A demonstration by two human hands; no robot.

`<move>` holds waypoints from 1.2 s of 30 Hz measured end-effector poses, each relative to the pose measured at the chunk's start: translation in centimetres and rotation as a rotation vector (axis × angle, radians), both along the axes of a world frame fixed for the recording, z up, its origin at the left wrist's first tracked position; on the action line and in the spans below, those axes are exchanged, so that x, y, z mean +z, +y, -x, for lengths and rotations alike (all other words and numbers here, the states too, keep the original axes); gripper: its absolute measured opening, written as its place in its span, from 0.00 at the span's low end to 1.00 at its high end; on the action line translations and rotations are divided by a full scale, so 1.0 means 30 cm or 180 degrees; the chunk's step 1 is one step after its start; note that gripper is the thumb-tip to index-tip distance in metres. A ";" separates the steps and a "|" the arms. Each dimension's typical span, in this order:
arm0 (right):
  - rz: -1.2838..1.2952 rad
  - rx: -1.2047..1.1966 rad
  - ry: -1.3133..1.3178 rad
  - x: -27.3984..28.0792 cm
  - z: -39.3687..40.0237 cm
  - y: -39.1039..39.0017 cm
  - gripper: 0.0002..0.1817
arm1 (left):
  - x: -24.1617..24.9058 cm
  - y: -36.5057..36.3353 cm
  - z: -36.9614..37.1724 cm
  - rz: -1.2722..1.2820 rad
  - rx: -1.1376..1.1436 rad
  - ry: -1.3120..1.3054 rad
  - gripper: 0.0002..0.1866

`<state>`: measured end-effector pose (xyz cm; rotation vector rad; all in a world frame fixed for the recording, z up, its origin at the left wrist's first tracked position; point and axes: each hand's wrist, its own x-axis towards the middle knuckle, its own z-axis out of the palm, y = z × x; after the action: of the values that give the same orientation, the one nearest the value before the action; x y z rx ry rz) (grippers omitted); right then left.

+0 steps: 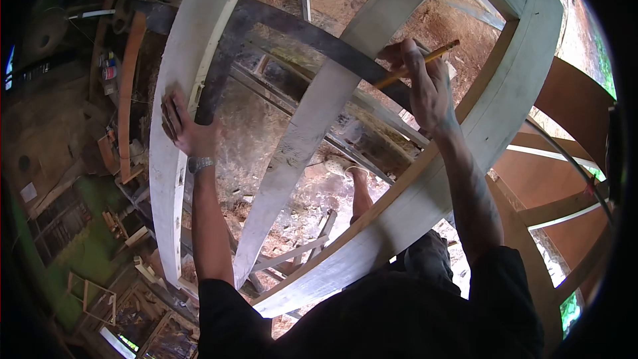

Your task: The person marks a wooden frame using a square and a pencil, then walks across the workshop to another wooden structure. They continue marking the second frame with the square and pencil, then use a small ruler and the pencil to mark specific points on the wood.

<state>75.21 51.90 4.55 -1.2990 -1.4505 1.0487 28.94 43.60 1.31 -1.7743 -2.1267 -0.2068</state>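
Observation:
My right hand [428,86] pinches a yellow pencil [442,51], which slants down to the left over a long dark bar of a flat L-shaped piece [312,38], resembling a framing square. That bar crosses the pale middle slat [325,93] of a large curved wooden frame. My left hand [186,126] wraps the edge of the frame's pale left board [163,173]. Its fingers lie on the board's face, and its thumb is beside the lower end of the L-piece's shorter leg. Whether the thumb presses on that leg cannot be made out.
The frame's wide right board [492,116] curves between my body and the middle slat. Below lie timber lengths [379,133] and sawdust-covered ground [226,159]. Brown curved panels [575,103] stand at right. A bare foot [340,165] shows through the frame. Scrap wood lies at lower left.

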 end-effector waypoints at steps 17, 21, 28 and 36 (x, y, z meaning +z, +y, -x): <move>-0.0245 0.0367 -0.0484 0.025 0.031 0.058 0.13 | 0.002 0.002 -0.013 -0.0058 -0.0051 -0.0001 0.60; -0.0459 0.0473 -0.0609 0.027 0.040 0.089 0.09 | 0.007 0.005 -0.021 -0.0010 0.0017 0.0025 0.58; -0.0706 0.0598 -0.0651 -0.007 0.039 0.109 0.09 | 0.014 0.011 -0.043 -0.0012 0.0069 0.0036 0.57; -0.0955 0.0712 -0.0727 -0.013 0.029 0.109 0.08 | 0.005 0.005 -0.025 -0.0013 -0.0017 0.0019 0.56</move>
<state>74.32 55.16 4.15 -1.0833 -1.8809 0.8001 29.69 43.76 1.47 -1.7762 -2.1160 -0.2068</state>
